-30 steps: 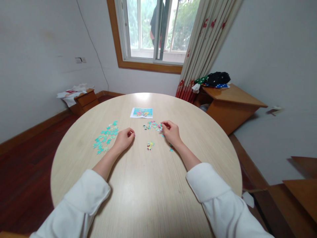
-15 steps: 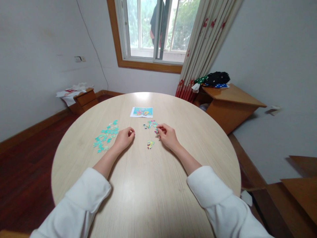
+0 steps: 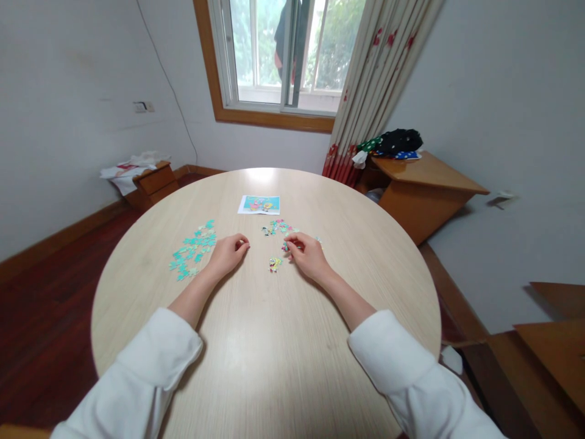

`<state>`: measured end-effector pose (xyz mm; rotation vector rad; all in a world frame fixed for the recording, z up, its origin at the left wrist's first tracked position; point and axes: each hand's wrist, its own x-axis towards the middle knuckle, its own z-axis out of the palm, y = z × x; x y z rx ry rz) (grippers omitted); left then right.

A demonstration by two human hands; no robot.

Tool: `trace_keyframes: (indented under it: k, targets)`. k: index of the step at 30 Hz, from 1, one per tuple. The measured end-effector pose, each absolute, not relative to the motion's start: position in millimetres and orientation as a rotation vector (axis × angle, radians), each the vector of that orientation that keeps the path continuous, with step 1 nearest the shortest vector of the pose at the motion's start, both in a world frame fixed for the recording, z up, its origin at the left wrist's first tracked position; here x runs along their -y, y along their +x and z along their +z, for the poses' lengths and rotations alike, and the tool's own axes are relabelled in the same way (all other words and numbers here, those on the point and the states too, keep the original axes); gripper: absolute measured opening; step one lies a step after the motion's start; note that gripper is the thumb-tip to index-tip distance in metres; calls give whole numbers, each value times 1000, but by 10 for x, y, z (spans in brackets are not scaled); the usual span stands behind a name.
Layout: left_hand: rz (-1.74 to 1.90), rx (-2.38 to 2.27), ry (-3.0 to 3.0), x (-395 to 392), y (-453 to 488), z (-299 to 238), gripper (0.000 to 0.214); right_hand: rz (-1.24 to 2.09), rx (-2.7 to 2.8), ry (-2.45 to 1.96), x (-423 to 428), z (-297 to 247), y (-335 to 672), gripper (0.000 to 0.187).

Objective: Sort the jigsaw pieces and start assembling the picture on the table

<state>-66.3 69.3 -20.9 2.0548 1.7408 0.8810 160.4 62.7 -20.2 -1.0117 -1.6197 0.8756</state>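
Note:
In the head view my right hand (image 3: pixel 307 256) pinches a small puzzle piece (image 3: pixel 286 246) with pink and green on it, just above the table. Below and left of those fingertips lies a joined yellow cartoon-figure section (image 3: pixel 274 264), flat on the wood. Colourful loose puzzle pieces (image 3: pixel 278 227) are spread behind my right hand, which partly covers them. My left hand (image 3: pixel 228 253) rests on the table with its fingers curled closed, and no piece shows in it. To its left is a spread of turquoise puzzle pieces (image 3: pixel 194 249).
A reference picture (image 3: pixel 260 205) lies flat toward the far side of the round table (image 3: pixel 256 360). Behind it are a window (image 3: pixel 283 55) and a curtain (image 3: pixel 365 79). A wooden cabinet (image 3: pixel 425 183) with cloths on top stands at right, a small drawer unit (image 3: pixel 158 182) at left.
My right hand has shifted slightly left and down with the piece, toward the yellow section. More pieces show to the right behind it. My left hand keeps its pose.

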Motion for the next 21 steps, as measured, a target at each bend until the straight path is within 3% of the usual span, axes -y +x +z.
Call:
trace_keyframes:
  k: [21]
  targets:
    - [910,-1658,2121,-729,-692,-273,21,590,1699,-1107,-706,-196,1713,18]
